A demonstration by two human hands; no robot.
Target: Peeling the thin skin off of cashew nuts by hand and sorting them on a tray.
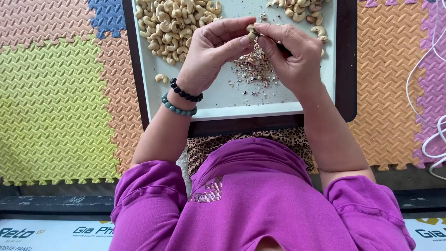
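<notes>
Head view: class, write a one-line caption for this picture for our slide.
Both hands, left and right, pinch one cashew above a pale tray of husk bits and peeled cashews.

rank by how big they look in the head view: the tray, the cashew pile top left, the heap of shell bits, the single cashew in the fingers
1. tray
2. cashew pile, partly cut off by the frame's top edge
3. heap of shell bits, partly hidden by the hands
4. single cashew, pinched between left hand and right hand
</notes>
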